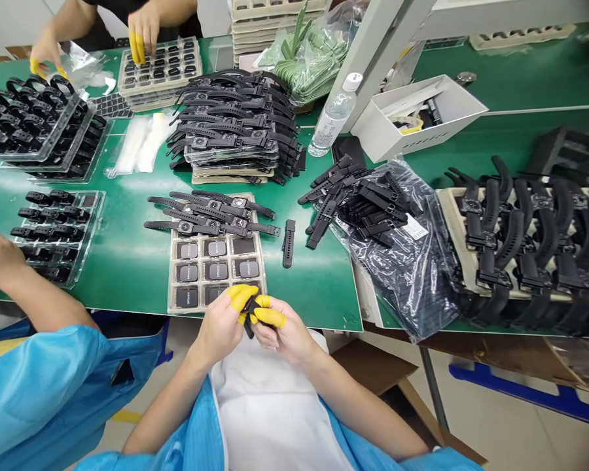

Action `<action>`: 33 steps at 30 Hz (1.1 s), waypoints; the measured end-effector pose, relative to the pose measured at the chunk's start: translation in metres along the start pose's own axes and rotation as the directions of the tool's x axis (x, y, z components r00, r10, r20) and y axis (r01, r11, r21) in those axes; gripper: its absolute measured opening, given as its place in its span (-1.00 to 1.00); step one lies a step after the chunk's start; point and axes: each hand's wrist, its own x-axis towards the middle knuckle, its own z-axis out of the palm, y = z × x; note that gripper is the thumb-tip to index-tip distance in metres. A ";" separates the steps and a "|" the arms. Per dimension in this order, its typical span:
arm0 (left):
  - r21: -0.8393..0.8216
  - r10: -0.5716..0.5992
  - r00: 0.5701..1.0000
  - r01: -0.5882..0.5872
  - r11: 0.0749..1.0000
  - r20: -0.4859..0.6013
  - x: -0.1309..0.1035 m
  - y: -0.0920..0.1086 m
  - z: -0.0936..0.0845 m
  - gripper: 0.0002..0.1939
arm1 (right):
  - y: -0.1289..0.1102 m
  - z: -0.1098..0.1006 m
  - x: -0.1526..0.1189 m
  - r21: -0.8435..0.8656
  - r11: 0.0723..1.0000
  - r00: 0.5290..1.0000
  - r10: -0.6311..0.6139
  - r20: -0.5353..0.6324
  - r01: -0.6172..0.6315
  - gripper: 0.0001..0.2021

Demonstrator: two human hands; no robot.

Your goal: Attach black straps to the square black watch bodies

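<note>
My left hand (224, 322) and my right hand (281, 327), with yellow covers on some fingertips, are closed on a small black watch part (249, 307) between them. Its details are mostly hidden by the fingers. Just beyond my hands lies a beige compartment tray (173, 288) holding square watch bodies (216, 271) in its front rows. Several strapped watches (213, 212) lie across its back. One loose black strap (288, 243) rests on the green table right of the tray, and a pile of straps (373, 199) lies farther right.
Stacked watch trays (233, 124) stand behind, beside a water bottle (334, 114) and a white box (422, 118). At right is another tray of watches (535, 229). A person's arm (39, 288) is at left beside a clear tray (91, 226); another person's hands (144, 29) work across the table.
</note>
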 end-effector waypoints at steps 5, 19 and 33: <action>-0.053 0.027 0.998 -0.024 0.998 0.050 0.005 0.004 -0.006 -0.42 | 0.001 0.000 -0.001 0.034 0.999 0.999 -0.008 -0.031 0.009 -0.68; 0.163 0.094 0.962 -0.138 0.977 0.255 0.007 0.008 -0.030 -0.48 | -0.005 -0.001 -0.001 -0.107 0.992 0.998 0.063 0.008 -0.062 -0.73; 0.229 -0.053 0.954 -0.017 0.973 0.294 0.012 -0.035 -0.071 -0.56 | -0.033 -0.038 -0.005 -0.959 0.114 0.940 -0.257 0.226 0.261 -0.77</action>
